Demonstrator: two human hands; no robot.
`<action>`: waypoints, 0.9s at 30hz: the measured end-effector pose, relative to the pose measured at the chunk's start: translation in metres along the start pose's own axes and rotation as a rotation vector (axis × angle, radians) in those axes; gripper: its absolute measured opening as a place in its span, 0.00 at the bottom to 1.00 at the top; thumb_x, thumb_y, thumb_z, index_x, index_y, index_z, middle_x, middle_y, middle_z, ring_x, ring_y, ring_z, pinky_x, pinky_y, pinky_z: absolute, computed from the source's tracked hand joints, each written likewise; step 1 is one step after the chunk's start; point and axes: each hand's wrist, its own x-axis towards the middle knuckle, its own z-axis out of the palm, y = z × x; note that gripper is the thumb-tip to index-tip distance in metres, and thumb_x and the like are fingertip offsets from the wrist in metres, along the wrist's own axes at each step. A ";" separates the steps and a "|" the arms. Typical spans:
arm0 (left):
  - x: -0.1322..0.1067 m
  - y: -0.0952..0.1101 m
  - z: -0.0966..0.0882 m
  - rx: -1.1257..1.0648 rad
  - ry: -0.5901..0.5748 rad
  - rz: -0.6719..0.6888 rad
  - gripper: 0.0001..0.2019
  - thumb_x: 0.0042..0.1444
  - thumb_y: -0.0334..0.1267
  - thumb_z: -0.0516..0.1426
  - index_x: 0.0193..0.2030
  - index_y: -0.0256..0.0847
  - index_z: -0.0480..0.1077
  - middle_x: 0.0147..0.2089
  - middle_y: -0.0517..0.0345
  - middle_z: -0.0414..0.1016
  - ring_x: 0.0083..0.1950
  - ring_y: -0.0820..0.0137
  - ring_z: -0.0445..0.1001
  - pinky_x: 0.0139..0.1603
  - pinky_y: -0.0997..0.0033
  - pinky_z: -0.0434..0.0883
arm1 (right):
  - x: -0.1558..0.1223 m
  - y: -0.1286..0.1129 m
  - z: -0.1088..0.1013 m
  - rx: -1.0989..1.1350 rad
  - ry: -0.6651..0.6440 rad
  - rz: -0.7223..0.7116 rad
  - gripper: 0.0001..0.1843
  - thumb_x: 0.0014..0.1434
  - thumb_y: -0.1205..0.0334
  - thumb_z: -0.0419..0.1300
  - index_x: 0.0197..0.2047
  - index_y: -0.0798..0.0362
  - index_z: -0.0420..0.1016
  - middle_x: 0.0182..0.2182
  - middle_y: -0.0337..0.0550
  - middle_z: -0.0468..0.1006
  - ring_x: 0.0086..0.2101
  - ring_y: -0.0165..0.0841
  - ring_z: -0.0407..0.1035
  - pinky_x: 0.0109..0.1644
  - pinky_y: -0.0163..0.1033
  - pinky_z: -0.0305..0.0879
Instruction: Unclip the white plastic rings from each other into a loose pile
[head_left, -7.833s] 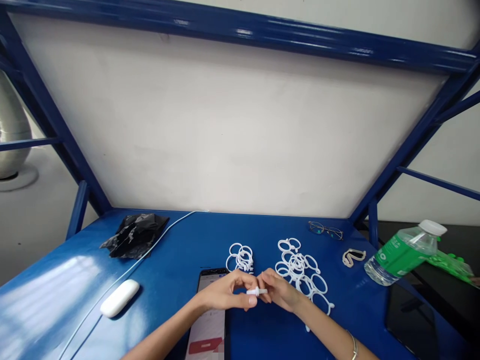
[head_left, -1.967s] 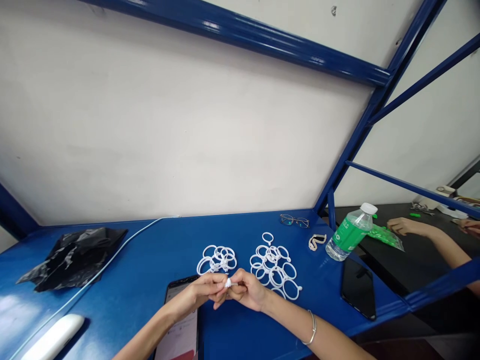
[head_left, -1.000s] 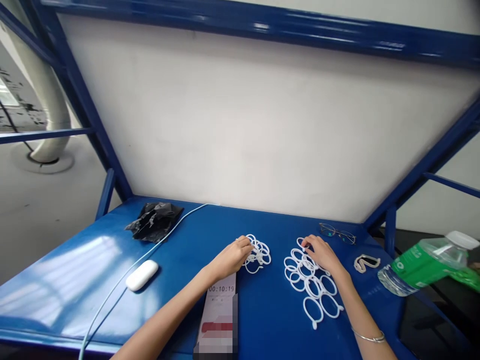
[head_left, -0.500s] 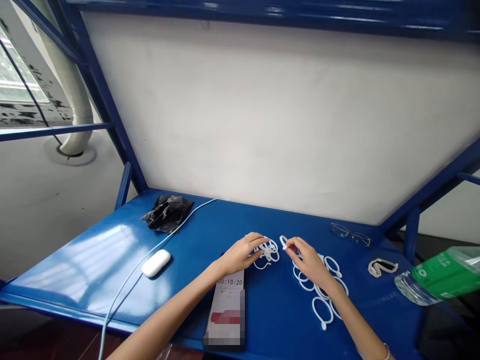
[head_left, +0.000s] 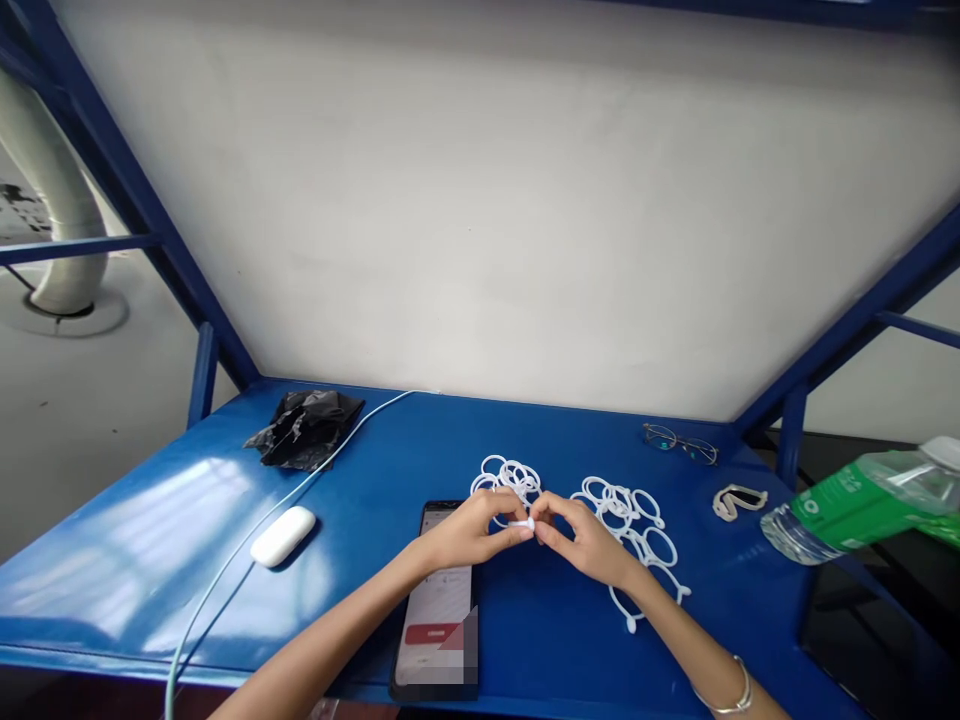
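My left hand and my right hand meet above the blue table, fingers pinched. Between their fingertips is a small white plastic ring with a knob at its joint; the fingers hide most of it. Just behind my left hand lies a pile of similar white rings. A second, looser group of rings spreads beside and partly behind my right hand and forearm, and at least one of these stands open.
A phone lies under my left wrist. Leftward are a white mouse, a pale cable and a black plastic bag. Rightward are glasses, a whitish looped item and a green-labelled bottle.
My right hand has moved left with a ring and now meets my left hand. My left hand has left the pile and come nearer me. The view has shifted slightly.
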 end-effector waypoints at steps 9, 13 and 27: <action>0.000 0.010 -0.001 -0.473 -0.253 -0.121 0.24 0.58 0.56 0.53 0.24 0.36 0.63 0.28 0.62 0.60 0.31 0.74 0.58 0.35 0.74 0.59 | -0.001 0.008 0.008 0.354 -0.193 -0.025 0.20 0.61 0.49 0.53 0.25 0.55 0.66 0.22 0.36 0.65 0.24 0.27 0.57 0.30 0.34 0.53; 0.001 0.011 -0.001 -0.520 -0.288 -0.116 0.25 0.58 0.56 0.54 0.22 0.36 0.61 0.25 0.63 0.56 0.30 0.74 0.54 0.33 0.74 0.56 | 0.000 0.013 0.009 0.404 -0.209 -0.061 0.20 0.56 0.49 0.58 0.22 0.54 0.65 0.20 0.33 0.61 0.23 0.26 0.54 0.30 0.34 0.52; -0.001 -0.002 -0.005 0.098 0.016 -0.028 0.17 0.67 0.46 0.46 0.32 0.38 0.66 0.33 0.56 0.67 0.39 0.68 0.64 0.42 0.68 0.63 | 0.001 0.008 -0.013 -0.111 0.188 -0.074 0.08 0.61 0.62 0.52 0.42 0.51 0.69 0.42 0.44 0.71 0.34 0.31 0.66 0.41 0.38 0.63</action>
